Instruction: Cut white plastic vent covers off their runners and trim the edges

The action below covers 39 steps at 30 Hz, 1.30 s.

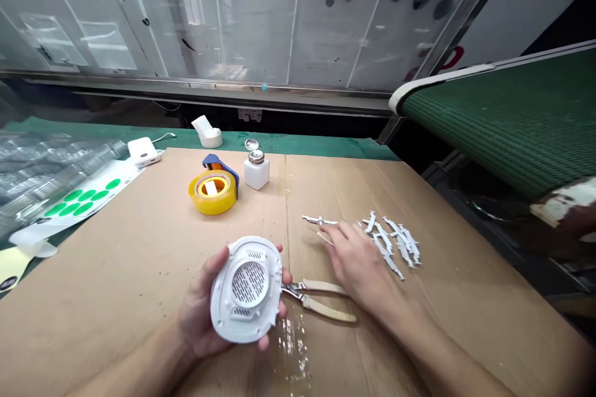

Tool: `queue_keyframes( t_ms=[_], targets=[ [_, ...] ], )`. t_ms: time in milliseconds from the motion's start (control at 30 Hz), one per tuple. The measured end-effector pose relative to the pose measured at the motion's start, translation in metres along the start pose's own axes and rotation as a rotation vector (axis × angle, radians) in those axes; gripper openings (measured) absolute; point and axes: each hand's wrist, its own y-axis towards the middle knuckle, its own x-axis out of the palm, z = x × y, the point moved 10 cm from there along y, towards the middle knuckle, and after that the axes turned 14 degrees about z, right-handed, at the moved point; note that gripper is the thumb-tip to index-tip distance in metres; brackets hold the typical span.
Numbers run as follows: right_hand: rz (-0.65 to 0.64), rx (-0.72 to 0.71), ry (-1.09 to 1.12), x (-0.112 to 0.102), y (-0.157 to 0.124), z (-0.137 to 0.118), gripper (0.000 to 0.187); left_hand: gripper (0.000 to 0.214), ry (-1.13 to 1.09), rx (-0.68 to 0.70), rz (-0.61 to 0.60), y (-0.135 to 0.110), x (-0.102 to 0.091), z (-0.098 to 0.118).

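One white plastic cover [246, 290] sits in the left hand [198, 316], which curls around it from below, just beside the pliers [328, 309] on the cardboard [116, 260]. The cover could slip and drop if that grip goes loose. The right hand [358, 263] is open, its fingers at a pile of small white plastic bits [395, 242], and one quick bump could scatter them.

Nothing legible, the small black label [8, 283] on the yellow paper [13, 265] too blurred to read
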Motion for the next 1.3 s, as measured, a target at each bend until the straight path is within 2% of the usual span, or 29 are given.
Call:
queue_keyframes(
  t_ms=[100,200,300,433,600,933,1300],
  targets=[
    [0.095,-0.016,0.182,-0.029,-0.001,-0.005,0.029,0.066,-0.070,-0.140,0.066,-0.003,-0.010,-0.013],
    [0.148,-0.069,0.402,-0.055,-0.003,-0.022,0.026,0.071,-0.111,-0.302,0.143,-0.005,-0.016,-0.036],
    [0.117,-0.186,0.551,-0.064,-0.008,-0.044,0.023,0.074,-0.109,-0.398,0.211,-0.009,-0.020,-0.056],
    [0.088,-0.287,0.524,-0.062,-0.013,-0.058,0.024,0.078,-0.113,-0.495,0.278,-0.016,-0.025,-0.073],
    [0.031,-0.279,0.527,-0.052,-0.019,-0.058,0.027,0.072,-0.085,-0.563,0.319,-0.020,-0.027,-0.082],
    [-0.002,-0.255,0.519,-0.047,-0.022,-0.055,0.029,0.073,-0.084,-0.628,0.421,-0.029,-0.034,-0.083],
    [-0.054,-0.270,0.528,-0.044,-0.025,-0.055,0.028,0.069,-0.032,-0.649,0.420,-0.027,-0.033,-0.087]
  ],
)
